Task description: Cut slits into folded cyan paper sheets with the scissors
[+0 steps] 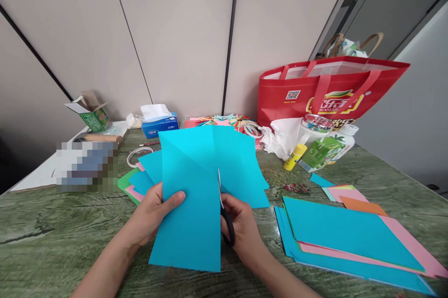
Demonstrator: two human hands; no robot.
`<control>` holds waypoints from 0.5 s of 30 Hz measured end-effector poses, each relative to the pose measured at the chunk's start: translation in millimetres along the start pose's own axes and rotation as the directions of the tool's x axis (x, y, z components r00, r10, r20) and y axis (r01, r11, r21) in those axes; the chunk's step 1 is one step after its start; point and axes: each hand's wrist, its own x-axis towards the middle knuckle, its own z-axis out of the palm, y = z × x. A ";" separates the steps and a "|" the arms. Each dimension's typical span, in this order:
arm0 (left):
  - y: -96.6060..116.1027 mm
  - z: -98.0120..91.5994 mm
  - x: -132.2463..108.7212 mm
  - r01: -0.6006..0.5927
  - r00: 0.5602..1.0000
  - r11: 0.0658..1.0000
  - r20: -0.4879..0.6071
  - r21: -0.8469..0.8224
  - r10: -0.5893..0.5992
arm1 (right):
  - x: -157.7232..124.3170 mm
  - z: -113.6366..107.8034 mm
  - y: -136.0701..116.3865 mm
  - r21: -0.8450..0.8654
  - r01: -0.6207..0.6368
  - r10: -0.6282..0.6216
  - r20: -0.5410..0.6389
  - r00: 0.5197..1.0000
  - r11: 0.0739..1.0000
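Note:
A large sheet of blue paper (pixel 191 195) is raised over the table, cut partway up from its near edge. My left hand (pixel 154 216) grips the sheet by its left side, thumb on top and fingers behind it. In my right hand (pixel 241 223) is a pair of scissors (pixel 227 221) with black handles. The blades point away from me and lie at the upper end of the cut, between the left part and the right part of the sheet. Some of my right fingers are hidden behind the handles and paper.
Stacked coloured paper (pixel 350 228) lies at the right, smaller pieces behind it. A yellow glue stick (pixel 295 157), a green carton (pixel 320 153) and a red bag (pixel 290 88) stand at the back right. A blue tissue box (pixel 159 125) and white tape roll (pixel 138 155) are at the back left.

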 end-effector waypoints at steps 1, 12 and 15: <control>0.0 0.0 -0.2 0.002 1.000 1.000 0.005 0.000 -0.002 | 0.0 0.0 -0.1 0.004 0.000 0.000 0.006 1.000 1.000; 0.3 0.2 -0.6 0.002 1.000 1.000 0.010 -0.005 -0.002 | -0.2 0.0 -1.4 -0.050 -0.003 0.003 0.008 1.000 0.999; 0.8 0.9 -0.2 0.006 1.000 1.000 0.008 -0.009 -0.006 | 0.0 -0.6 -0.5 -0.060 0.006 -0.006 0.003 1.000 0.998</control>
